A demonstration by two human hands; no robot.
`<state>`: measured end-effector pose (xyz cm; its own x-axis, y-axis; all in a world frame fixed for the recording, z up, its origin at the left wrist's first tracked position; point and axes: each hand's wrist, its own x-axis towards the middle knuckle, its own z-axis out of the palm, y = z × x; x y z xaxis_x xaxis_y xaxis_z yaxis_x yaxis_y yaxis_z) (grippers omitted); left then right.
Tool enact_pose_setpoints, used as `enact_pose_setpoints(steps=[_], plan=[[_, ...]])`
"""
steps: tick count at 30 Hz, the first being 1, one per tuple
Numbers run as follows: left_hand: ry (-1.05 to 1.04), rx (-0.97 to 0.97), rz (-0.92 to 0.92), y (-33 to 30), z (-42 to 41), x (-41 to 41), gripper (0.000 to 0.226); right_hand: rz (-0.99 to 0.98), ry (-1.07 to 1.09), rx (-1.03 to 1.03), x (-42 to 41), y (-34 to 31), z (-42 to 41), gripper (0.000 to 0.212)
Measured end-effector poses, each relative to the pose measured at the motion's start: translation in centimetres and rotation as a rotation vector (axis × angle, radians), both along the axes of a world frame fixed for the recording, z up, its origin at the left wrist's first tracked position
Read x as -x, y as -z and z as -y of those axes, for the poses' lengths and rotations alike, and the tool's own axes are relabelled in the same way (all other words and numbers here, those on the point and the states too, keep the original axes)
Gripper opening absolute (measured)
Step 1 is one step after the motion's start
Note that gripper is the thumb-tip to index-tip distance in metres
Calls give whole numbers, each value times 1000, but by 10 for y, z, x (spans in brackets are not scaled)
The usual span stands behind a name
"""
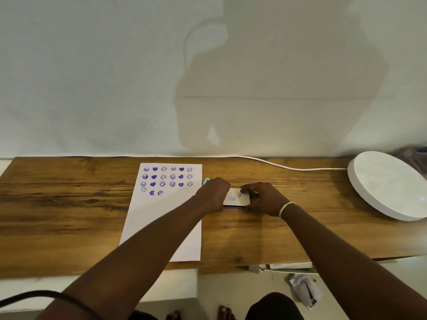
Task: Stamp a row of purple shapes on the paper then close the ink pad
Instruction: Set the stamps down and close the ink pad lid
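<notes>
A white paper [161,218] lies on the wooden table, printed with rows of purple smileys and hearts; the lowest row holds three stamps. To its right sits the ink pad [236,197], its pale lid smudged with purple and lowered over a thin purple strip showing at the front edge. My left hand [213,195] grips the pad's left end. My right hand [263,199] holds its right end, fingers on the lid. A small green stamp [206,180] peeks out just behind my left hand.
A large round white lamp [388,185] rests at the table's right end, its white cable [288,167] running along the back edge. The wall rises directly behind the table. A black cord [34,296] crosses my left forearm. Crumpled paper [305,289] lies on the floor.
</notes>
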<state>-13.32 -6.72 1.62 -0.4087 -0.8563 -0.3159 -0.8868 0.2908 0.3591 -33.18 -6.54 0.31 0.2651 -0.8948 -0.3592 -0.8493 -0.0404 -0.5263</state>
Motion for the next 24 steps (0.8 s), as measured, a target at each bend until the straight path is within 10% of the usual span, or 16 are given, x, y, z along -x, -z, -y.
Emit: enact_pose_setpoints(steps=[24], plan=[[-63,-5,-13,8,-2,4,47,-127,-111,46,-1,-3,2,57]])
